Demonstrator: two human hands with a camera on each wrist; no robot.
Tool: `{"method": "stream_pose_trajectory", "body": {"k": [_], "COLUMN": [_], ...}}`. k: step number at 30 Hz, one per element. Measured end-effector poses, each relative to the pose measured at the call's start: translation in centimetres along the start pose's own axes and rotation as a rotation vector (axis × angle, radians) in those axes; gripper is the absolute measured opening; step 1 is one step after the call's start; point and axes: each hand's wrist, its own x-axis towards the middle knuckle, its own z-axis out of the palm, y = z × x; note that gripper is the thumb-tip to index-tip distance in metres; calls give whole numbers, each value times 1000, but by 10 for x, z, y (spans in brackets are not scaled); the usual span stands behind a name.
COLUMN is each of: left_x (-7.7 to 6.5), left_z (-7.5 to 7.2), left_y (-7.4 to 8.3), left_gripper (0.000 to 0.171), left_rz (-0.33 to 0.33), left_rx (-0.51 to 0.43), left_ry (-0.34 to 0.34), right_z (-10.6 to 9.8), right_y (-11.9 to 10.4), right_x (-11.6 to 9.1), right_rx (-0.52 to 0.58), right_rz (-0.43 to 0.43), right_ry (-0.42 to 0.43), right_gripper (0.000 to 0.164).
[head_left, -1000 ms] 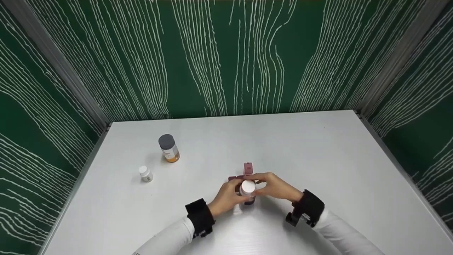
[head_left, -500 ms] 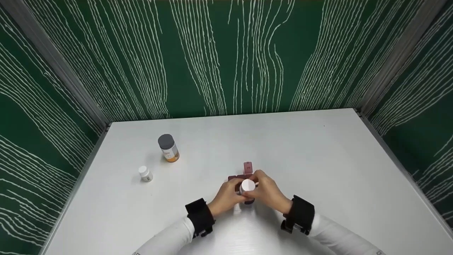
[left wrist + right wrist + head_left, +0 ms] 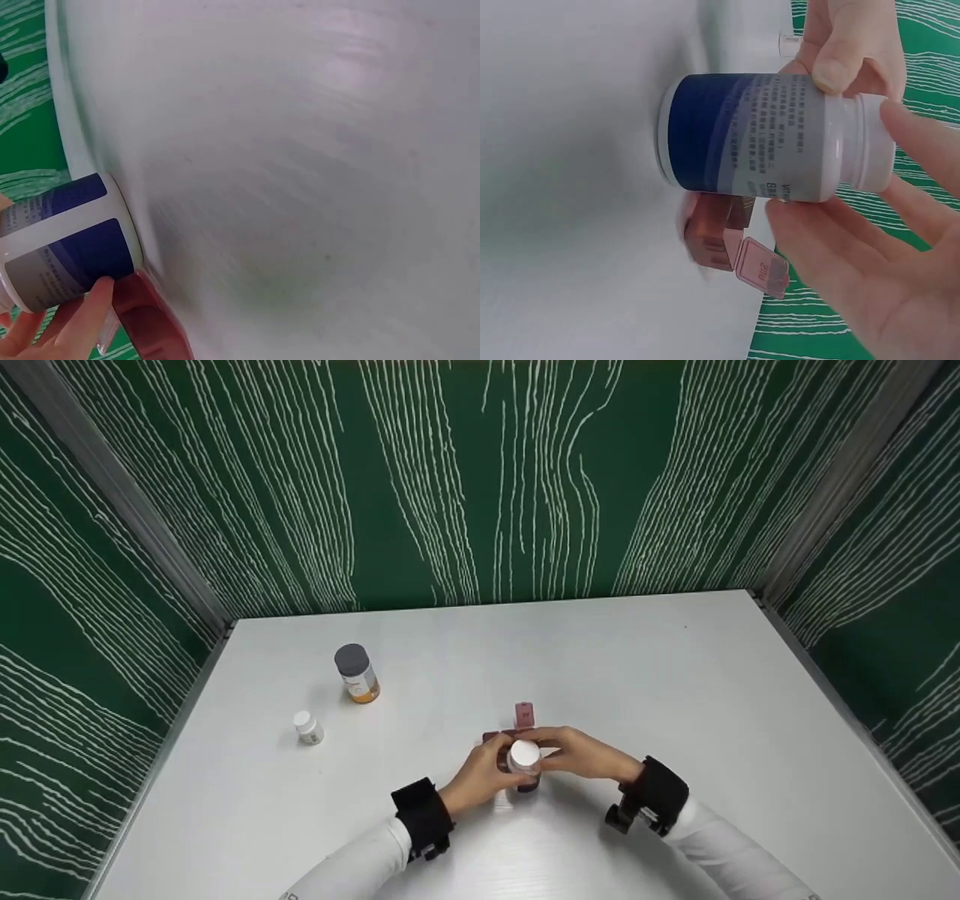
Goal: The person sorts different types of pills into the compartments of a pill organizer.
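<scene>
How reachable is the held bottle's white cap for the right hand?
Likely yes: the right hand is at the white cap, whose top is uncovered, and the left hand grips the bottle.

Green walls (image 3: 480,562) with wavy white lines enclose a white table (image 3: 637,660), grey posts (image 3: 840,472) between

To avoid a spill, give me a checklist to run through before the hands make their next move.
1. Left hand holding the blue-labelled bottle: ok, thumb and fingers grip it.
2. White cap on the bottle: ok; whether loosened, cannot tell.
3. Right hand gripping the cap: not ok, its fingers are spread.
4. Pill box with a lid open: ok.
5. Pill box contents: cannot tell.
6. Grey-capped bottle and small white bottle away from the hands: ok.
</scene>
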Motion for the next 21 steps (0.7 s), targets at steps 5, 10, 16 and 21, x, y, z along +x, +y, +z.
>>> {"method": "stream_pose_trajectory", "body": {"k": [5, 10, 16, 21], "left_x": [1, 2, 3, 1], "left_z": [1, 1, -1, 0], "left_y": [0, 1, 1, 1], "left_gripper": [41, 37, 40, 42], "left_rz": [-10, -20, 19, -4], "left_rx": [-20, -11, 26, 4], "left_ry": [-6, -8, -27, -30], "right_z": [11, 29, 19, 1], "right_y": [-1, -11, -15, -6], "right_x": [2, 4, 2, 1], "right_rx": [-35, -263, -294, -18], "right_rz": [19, 124, 106, 58], "right_ry": [151, 381, 198, -31], "right_gripper": [32, 32, 49, 57]}}
